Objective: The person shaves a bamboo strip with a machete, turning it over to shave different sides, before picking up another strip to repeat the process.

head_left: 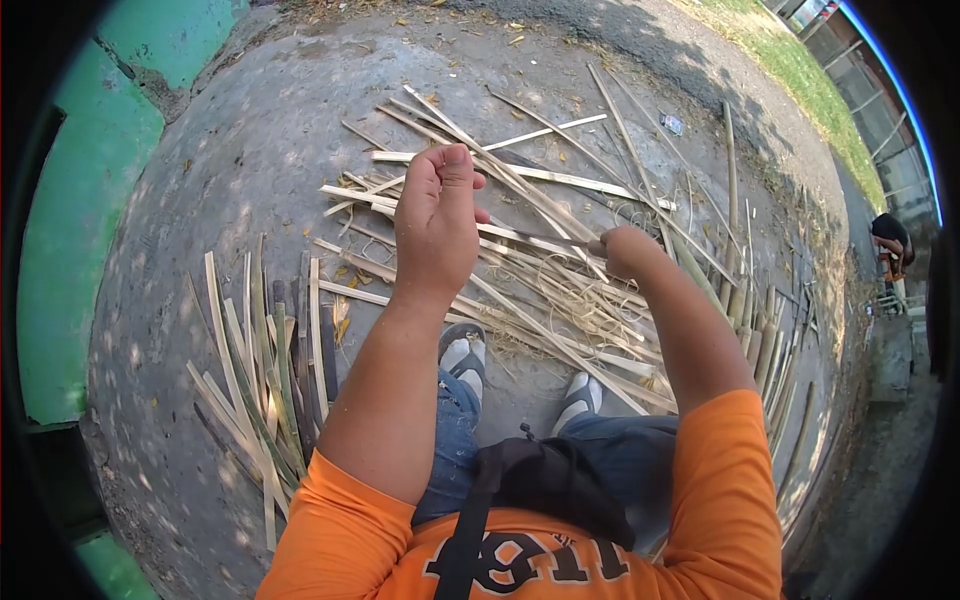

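Note:
My left hand [440, 215] is raised over the heap of split bamboo strips [570, 290], its fingers curled and thumb uppermost. Pale strips show on both sides of this hand, but whether one is in its grip is hidden. To the right, my right hand [632, 252] is closed around the handle end of a thin dark knife [545, 238]. Its blade points left toward my left hand and lies just above a pale strip. Curly bamboo shavings [575, 305] lie among the strips below the knife.
Bundled bamboo pieces [265, 370] lie at left, and more poles [765, 340] at right. My sandalled feet [465, 355] stand at the heap's near edge. A green wall [90, 230] borders the left side. Another person [890, 245] is far right. Leaves dot the concrete ground.

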`<state>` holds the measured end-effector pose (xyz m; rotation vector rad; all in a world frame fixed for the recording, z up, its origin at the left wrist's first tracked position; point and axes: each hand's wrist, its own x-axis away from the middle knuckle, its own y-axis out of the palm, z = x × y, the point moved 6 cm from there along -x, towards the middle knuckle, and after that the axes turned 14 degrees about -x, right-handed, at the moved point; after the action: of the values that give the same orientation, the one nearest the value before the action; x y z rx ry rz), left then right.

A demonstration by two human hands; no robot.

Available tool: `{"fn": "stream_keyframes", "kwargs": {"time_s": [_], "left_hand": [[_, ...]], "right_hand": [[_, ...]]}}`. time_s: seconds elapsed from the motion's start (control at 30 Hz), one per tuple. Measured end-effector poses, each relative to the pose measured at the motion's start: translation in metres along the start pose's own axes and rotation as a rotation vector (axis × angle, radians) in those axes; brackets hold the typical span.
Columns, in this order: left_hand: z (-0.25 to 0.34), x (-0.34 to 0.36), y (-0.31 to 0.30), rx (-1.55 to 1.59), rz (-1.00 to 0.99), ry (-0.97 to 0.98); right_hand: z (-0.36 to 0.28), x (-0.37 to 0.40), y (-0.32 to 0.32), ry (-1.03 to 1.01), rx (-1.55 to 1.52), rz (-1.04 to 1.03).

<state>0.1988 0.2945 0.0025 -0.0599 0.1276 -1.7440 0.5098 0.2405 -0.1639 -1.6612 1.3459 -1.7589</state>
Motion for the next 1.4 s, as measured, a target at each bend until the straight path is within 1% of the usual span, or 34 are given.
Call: {"fn": "stream_keyframes", "kwargs": {"time_s": [0.13, 0.23, 0.33, 0.37, 0.47, 0.57, 0.7, 0.8, 0.9, 1.03, 1.2, 1.23, 1.33, 1.37, 1.4], "left_hand": [[0.000, 0.000, 0.004, -0.013, -0.014, 0.010], [0.000, 0.000, 0.005, -0.022, -0.017, 0.022], [0.000, 0.001, 0.002, -0.038, -0.011, 0.001], [0.002, 0.001, 0.002, -0.041, -0.009, -0.005], [0.000, -0.001, 0.002, -0.034, -0.005, 0.003], [0.000, -0.001, 0.004, -0.024, -0.005, 0.000], [-0.002, 0.001, 0.006, -0.017, -0.017, 0.010], [-0.001, 0.001, 0.004, -0.030, -0.007, -0.003], [-0.001, 0.001, 0.003, -0.017, 0.002, -0.004], [0.000, 0.003, 0.005, -0.033, 0.001, -0.008], [-0.001, 0.003, 0.011, -0.056, -0.047, 0.004], [0.000, 0.004, 0.010, -0.057, -0.042, 0.030], [0.028, 0.017, -0.012, -0.025, 0.091, 0.244], [0.062, 0.038, -0.038, 0.180, 0.181, 0.238], [0.104, 0.064, -0.062, 0.308, 0.203, 0.457]], "right_hand": [[0.011, 0.013, 0.003, 0.033, -0.040, 0.037], [0.023, 0.002, 0.033, 0.056, -0.146, 0.122], [0.015, 0.017, 0.028, -0.005, -0.070, 0.028], [0.017, 0.022, 0.024, -0.037, -0.048, 0.031], [0.011, 0.051, 0.007, -0.019, -0.068, 0.001], [0.012, 0.074, 0.002, -0.029, -0.017, -0.027], [0.011, 0.102, 0.001, -0.029, 0.006, -0.061], [0.007, 0.128, 0.006, -0.064, 0.056, -0.127], [0.008, 0.148, 0.008, -0.020, 0.033, -0.099], [0.010, 0.178, -0.004, 0.028, -0.043, -0.073], [0.015, 0.187, 0.012, 0.048, -0.051, -0.116], [0.015, 0.186, 0.016, 0.047, -0.053, -0.113], [0.025, 0.173, 0.028, 0.053, -0.064, -0.125], [0.026, 0.168, 0.019, 0.056, -0.089, -0.106], [0.028, 0.168, 0.013, 0.063, -0.123, -0.096]]}}
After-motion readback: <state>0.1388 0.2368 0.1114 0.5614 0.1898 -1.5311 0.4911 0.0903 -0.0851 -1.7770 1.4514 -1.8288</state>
